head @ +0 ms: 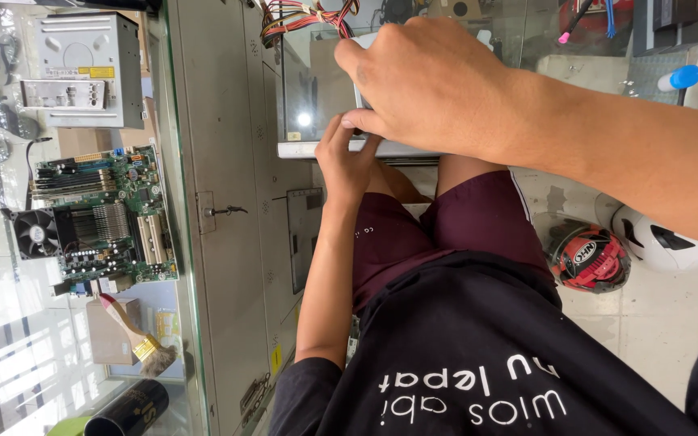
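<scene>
A grey metal computer case (317,149) with a glossy side panel rests over my lap, and a bundle of coloured wires (304,16) comes out of its far end. My right hand (430,81) reaches in from the right and is closed over the case's near edge, with thumb and fingers pinching the rim. My left hand (347,161) comes up from below along my maroon shorts and grips the same edge just under the right hand. The two hands touch each other there. What the fingertips press on is hidden.
At the left a glass counter (179,266) carries a green motherboard with a fan (103,214), a grey metal drive box (86,69), a paintbrush (135,335) and a black can (127,408). A grey cabinet door with a key (224,211) stands beside my knees. A red helmet (591,258) and a white helmet (660,238) lie on the floor.
</scene>
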